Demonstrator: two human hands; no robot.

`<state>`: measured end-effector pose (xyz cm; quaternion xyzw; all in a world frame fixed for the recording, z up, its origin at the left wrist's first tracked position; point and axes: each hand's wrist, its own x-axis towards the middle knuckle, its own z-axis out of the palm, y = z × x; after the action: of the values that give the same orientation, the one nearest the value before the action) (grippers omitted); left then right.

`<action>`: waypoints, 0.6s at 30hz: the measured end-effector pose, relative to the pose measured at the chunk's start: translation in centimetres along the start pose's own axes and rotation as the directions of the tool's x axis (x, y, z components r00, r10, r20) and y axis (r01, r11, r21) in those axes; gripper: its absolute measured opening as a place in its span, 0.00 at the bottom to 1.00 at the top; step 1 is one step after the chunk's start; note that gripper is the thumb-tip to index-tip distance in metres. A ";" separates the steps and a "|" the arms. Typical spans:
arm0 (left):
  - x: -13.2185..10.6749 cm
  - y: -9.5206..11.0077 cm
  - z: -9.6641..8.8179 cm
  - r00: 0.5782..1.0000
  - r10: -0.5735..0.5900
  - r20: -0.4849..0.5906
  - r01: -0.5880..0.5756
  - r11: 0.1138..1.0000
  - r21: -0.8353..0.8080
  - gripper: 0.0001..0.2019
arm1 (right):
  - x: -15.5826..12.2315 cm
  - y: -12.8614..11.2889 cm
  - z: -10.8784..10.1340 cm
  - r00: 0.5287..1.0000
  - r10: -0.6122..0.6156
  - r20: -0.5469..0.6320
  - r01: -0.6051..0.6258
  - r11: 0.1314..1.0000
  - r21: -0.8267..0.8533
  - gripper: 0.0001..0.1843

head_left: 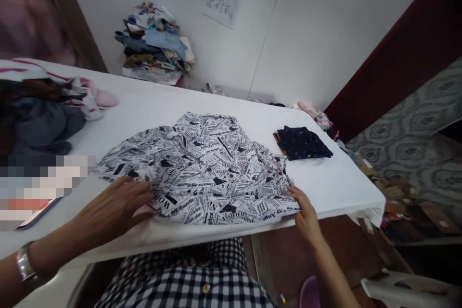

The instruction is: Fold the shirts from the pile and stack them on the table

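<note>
A white shirt with black newspaper print (220,168) lies spread on the table, its collar end away from me and its hem towards me. One sleeve reaches out to the left. At the left side of the hem, my left hand (121,199) rests with fingers stretched out and thumb apart, touching the fabric. My right hand (305,207) pinches the right corner of the hem near the table's front edge. Beyond it on the right lies a folded dark navy garment (305,143) with small spots.
The white table (339,187) runs along a wall. A tall pile of clothes (155,43) stands at the back left, and loose dark and pink clothes (46,115) lie at the left. More clothes (317,115) lie at the far right edge. Cardboard boxes (397,197) sit beyond the table.
</note>
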<state>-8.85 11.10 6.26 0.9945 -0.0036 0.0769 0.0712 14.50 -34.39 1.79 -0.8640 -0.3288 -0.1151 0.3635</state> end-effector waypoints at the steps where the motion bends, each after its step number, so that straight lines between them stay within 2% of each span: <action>1: -0.1 -0.2 -0.1 1.000 -0.005 0.010 0.004 0.999 0.043 0.06 | 0.0 0.0 0.4 0.998 0.064 0.010 -0.064 0.995 0.075 0.24; 4: -0.3 -0.4 -1.0 0.995 0.098 -0.017 -0.096 0.991 0.091 0.12 | 0.2 0.2 1.1 0.974 0.225 0.019 -0.225 0.955 0.194 0.18; 7: -0.5 -0.4 -2.0 0.983 0.177 -0.052 -0.177 0.984 0.016 0.12 | 1.0 0.8 0.8 0.980 0.184 0.076 -0.193 0.973 0.130 0.21; 9: -0.8 -0.2 -2.3 0.994 0.109 -0.015 -0.109 0.994 -0.027 0.10 | 1.4 1.3 0.3 0.974 0.084 0.212 -0.082 0.996 -0.020 0.30; 12: -1.3 -0.1 -2.1 0.997 -0.046 0.055 0.048 0.998 -0.046 0.09 | 1.9 2.0 -0.4 0.915 -0.063 0.398 0.170 0.956 -0.240 0.40; 16: -2.2 -0.9 -1.3 0.990 -0.090 0.112 0.095 0.995 -0.034 0.29 | 1.7 3.4 -0.7 0.870 -0.232 0.436 0.411 0.829 -0.379 0.40; 18: -2.6 -1.5 -1.0 0.980 -0.148 0.135 0.147 0.989 0.018 0.31 | 1.4 4.1 -0.7 0.856 -0.281 0.433 0.460 0.795 -0.395 0.42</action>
<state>-11.50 12.74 6.62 0.9952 0.0657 0.0036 0.0724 18.30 -36.32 0.57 -0.8500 -0.5142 -0.1069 0.0397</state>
